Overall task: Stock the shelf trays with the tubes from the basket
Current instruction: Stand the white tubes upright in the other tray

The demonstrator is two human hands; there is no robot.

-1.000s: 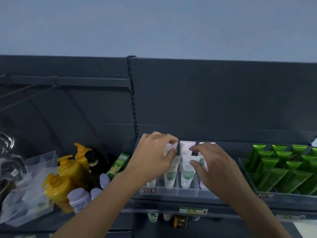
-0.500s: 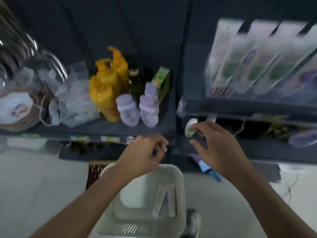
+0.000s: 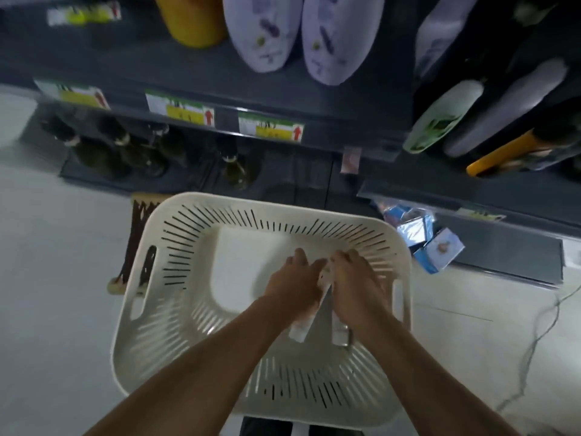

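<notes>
Basket; both hands on tubes.

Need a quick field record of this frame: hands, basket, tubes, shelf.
left hand: inside basket, fingers on a tube
right hand: inside basket, on the other tube
white slotted plastic basket: on floor below shelf, otherwise bare
white tubes: two visible, lying under the hands
grasp: blurred, closure unclear
dark metal shelf: price labels on edge, bottles below
</notes>
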